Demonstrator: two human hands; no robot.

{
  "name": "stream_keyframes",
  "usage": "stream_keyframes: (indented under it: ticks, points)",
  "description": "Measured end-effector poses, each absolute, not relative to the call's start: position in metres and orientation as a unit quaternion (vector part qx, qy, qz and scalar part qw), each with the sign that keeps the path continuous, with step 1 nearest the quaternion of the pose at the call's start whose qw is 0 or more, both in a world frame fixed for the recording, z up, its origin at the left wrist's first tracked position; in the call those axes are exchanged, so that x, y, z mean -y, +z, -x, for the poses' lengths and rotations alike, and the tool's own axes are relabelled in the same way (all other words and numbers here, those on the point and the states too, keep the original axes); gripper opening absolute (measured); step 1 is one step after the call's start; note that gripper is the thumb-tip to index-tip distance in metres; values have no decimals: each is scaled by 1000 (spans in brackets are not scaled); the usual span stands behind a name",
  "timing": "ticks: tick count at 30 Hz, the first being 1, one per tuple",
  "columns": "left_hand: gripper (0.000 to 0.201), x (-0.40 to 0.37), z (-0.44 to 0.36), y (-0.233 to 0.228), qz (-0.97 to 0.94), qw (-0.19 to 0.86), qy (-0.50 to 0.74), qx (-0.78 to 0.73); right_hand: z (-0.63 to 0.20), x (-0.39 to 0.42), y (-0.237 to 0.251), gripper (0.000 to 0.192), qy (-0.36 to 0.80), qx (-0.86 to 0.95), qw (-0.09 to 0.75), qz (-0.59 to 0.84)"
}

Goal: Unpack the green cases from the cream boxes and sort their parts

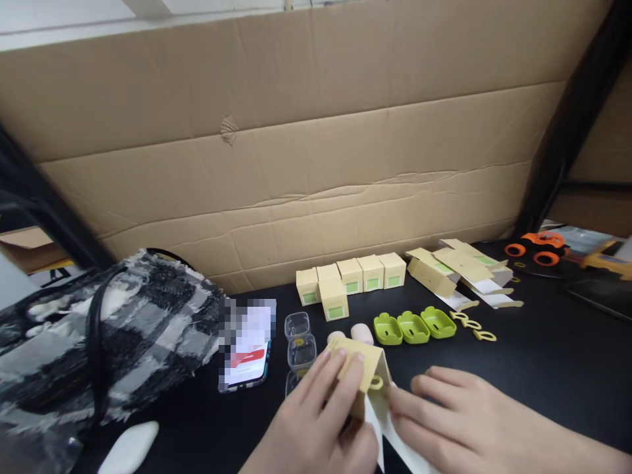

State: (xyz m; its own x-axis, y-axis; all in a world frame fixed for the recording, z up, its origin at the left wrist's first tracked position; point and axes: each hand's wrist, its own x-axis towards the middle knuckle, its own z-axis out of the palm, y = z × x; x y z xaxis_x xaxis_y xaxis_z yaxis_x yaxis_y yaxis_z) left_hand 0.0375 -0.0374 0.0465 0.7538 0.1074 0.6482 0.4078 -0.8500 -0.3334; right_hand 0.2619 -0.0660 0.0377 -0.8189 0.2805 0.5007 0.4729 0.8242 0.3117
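Note:
My left hand (320, 415) is wrapped around a small pale yellow cardboard box (370, 361), its fingers lying over the printed top. The box is partly unfolded, with white inner flaps spread toward me. My right hand (439, 418) pinches the box's right side, fingers curled. Between the hands a small yellow-green ring (376, 382) shows against the inner wall. Just behind the box sit two pale pink pieces, the clearer one a rounded block (362, 334). Clear plastic cups (301, 351) stand in a column left of it, the nearest partly hidden by my left hand.
Several closed boxes (372, 273) line the back beside flattened boxes (469, 266). Green trays (413, 328) and loose rings (471, 324) lie at right. A phone (249, 349), fringed bag (162, 322) and white mouse (129, 447) are left; an orange toy truck (537, 248) stands far right.

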Motion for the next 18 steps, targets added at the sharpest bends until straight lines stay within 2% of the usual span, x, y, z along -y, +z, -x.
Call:
stream_keyframes:
  ticks: [5, 9, 11, 13, 15, 18]
  points:
    - [33, 42, -44, 33, 920, 199, -294, 165, -259, 70, 22, 42, -195, 897, 291, 268]
    - [21, 46, -51, 33, 898, 218, -351, 153, -260, 70, 20, 47, -215, 883, 303, 287]
    - [17, 47, -52, 37, 887, 246, -366, 138, -261, 69, 25, 40, -199, 876, 320, 302]
    - [18, 45, -51, 43, 890, 258, -351, 135, -263, 68, 31, 23, -116, 865, 364, 326]
    - [18, 41, -47, 48, 897, 247, -335, 149, -264, 68, 35, 9, 30, 828, 426, 364]
    - [17, 31, -39, 52, 896, 230, -339, 171, -266, 67, 38, 6, 291, 708, 502, 402]
